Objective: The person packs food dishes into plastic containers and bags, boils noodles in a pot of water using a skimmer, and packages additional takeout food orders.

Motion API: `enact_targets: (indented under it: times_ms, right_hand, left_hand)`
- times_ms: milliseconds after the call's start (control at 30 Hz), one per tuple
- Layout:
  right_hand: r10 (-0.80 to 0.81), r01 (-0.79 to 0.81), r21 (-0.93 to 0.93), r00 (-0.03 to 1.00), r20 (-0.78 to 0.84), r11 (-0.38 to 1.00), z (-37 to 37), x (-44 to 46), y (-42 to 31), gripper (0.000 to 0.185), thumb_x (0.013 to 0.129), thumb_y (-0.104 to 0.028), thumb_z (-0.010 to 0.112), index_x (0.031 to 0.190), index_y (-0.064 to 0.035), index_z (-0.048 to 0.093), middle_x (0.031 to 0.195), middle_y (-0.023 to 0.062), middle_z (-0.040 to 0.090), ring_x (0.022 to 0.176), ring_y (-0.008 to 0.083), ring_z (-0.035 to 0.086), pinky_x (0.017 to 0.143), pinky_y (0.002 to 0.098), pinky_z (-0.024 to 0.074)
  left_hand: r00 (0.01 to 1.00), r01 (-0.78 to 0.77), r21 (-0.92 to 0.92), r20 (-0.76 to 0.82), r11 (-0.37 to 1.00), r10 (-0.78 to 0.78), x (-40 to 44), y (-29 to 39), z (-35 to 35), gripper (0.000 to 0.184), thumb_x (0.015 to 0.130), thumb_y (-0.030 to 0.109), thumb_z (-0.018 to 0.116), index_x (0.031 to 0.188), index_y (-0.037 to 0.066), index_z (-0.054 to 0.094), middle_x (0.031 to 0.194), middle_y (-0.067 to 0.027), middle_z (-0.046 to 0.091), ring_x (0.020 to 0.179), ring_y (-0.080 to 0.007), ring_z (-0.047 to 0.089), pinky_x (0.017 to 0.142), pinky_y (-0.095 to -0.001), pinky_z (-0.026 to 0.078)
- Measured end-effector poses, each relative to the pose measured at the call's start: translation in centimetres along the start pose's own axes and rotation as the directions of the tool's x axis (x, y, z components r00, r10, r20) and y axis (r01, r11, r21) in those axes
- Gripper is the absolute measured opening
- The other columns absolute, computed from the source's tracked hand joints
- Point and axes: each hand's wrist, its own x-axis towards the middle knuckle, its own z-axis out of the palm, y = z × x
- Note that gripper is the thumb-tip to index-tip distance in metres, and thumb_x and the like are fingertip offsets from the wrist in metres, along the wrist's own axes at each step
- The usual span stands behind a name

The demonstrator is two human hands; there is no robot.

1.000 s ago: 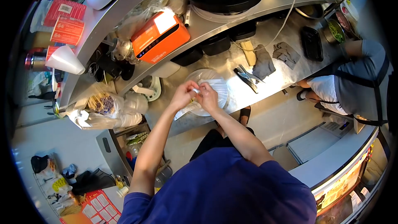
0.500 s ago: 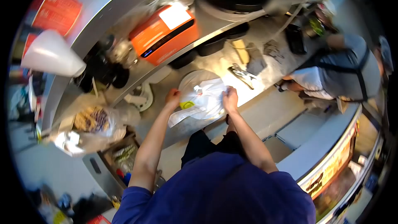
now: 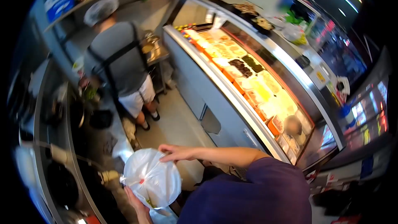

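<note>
A round container wrapped in a white plastic bag is held between my two hands in front of my body. A small red spot shows on its top, and the bag is gathered at its left edge. My right hand grips the upper right rim, with the thumb and fingers over the plastic. Below, my left hand supports the lower left side, its fingers partly hidden by the bag. The container is away from the counter, over the floor side of it.
A co-worker in a grey shirt and hair net stands ahead in the aisle, back turned. A glass display case with trays of food runs along the right. The metal counter and shelves line the left. Floor lies between.
My view and body have turned right, from the counter toward the aisle and display case. The bagged container has been lifted off the counter into my two hands.
</note>
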Motion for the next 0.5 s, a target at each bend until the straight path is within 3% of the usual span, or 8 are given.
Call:
enact_targets:
  times_ms: [33,67,133,200,267,367,400,500]
  right_hand:
    - [0.134,-0.116,0.243,0.989,-0.058,0.963,-3.3,-2.8,-2.1,0.047,0.084,-0.032,0.074,0.121,-0.0118,0.054,0.104,0.0006,0.061,0.087,0.0138,0.059,0.076,0.0298,0.0499]
    - [0.02,0.0,0.269,0.997,-0.07,0.963,-7.4,-2.7,-0.1,0.056,0.086,-0.036,0.071,0.131,-0.016,0.046,0.114,0.0036,0.061,0.095,0.0127,0.063,0.07,0.0337,0.0551]
    - [0.004,-0.003,0.41,1.0,0.0,0.912,-16.1,-6.1,-3.1,0.053,0.086,-0.035,0.066,0.131,-0.0096,0.053,0.123,0.0065,0.063,0.109,0.0161,0.062,0.087,0.0357,0.0544]
    - [-0.11,0.202,0.538,0.974,-0.199,0.818,-22.7,-10.3,-7.7,0.049,0.085,-0.029,0.062,0.126,-0.0025,0.057,0.119,0.0119,0.065,0.109,0.0214,0.063,0.1,0.036,0.0474]
    - [-0.241,0.465,0.527,0.866,-0.439,0.712,-30.0,-14.5,-12.3,0.052,0.083,-0.027,0.06,0.125,0.0035,0.056,0.118,0.0174,0.064,0.105,0.0281,0.066,0.098,0.0404,0.0506]
    - [-0.436,0.737,0.109,0.505,-0.745,0.667,-39.7,-21.6,-20.6,0.063,0.084,-0.038,0.053,0.133,0.0015,0.05,0.126,0.0193,0.061,0.114,0.0308,0.061,0.103,0.0434,0.0473]
    - [-0.443,0.795,0.172,0.487,-0.753,0.582,-44.8,-23.8,-22.0,0.066,0.085,-0.039,0.053,0.136,0.0018,0.047,0.129,0.0192,0.059,0.114,0.0318,0.061,0.106,0.0436,0.0452]
    - [-0.443,0.871,-0.054,0.195,-0.875,0.489,-55.8,-30.8,-28.6,0.063,0.083,-0.039,0.055,0.134,-0.0009,0.05,0.126,0.0149,0.061,0.117,0.0302,0.058,0.104,0.0465,0.0451]
  left_hand:
    - [0.98,-0.042,0.083,0.197,0.996,0.025,2.0,0.5,5.4,0.053,0.105,0.04,0.04,0.147,0.008,0.037,0.143,-0.01,0.048,0.127,-0.0274,0.051,0.106,-0.0404,0.041]
    - [0.969,0.015,0.163,0.241,0.987,-0.055,3.9,1.4,10.9,0.051,0.105,0.04,0.04,0.144,0.008,0.04,0.14,-0.0102,0.051,0.126,-0.0264,0.052,0.106,-0.0399,0.042]
    - [0.901,0.146,0.233,0.37,0.962,-0.226,8.5,2.2,22.0,0.051,0.105,0.044,0.039,0.14,0.008,0.046,0.136,-0.0098,0.055,0.126,-0.0241,0.053,0.105,-0.0399,0.043]
    - [0.825,0.153,0.397,0.453,0.905,-0.338,9.8,5.3,35.4,0.069,0.099,0.063,0.035,0.139,0.008,0.047,0.135,-0.009,0.057,0.122,-0.0242,0.056,0.105,-0.0409,0.043]
    - [0.57,0.023,0.253,0.791,0.967,-0.221,13.2,7.0,45.9,0.074,0.095,0.069,0.035,0.138,0.01,0.046,0.136,-0.0133,0.054,0.123,-0.0276,0.054,0.107,-0.0433,0.04]
    - [0.749,-0.326,0.208,0.653,0.922,0.117,21.9,6.3,53.5,0.06,0.1,0.055,0.045,0.138,0.009,0.045,0.131,-0.0169,0.057,0.118,-0.0251,0.058,0.093,-0.0396,0.051]
    - [0.775,-0.396,0.243,0.606,0.885,0.181,23.5,5.6,54.2,0.057,0.1,0.051,0.047,0.138,0.009,0.044,0.129,-0.0157,0.059,0.115,-0.0238,0.06,0.089,-0.0379,0.053]
    - [0.861,-0.326,0.401,0.5,0.856,0.094,26.5,2.6,52.0,0.037,0.101,0.032,0.054,0.129,0.008,0.051,0.108,-0.0081,0.067,0.09,-0.0156,0.066,0.071,-0.0278,0.053]
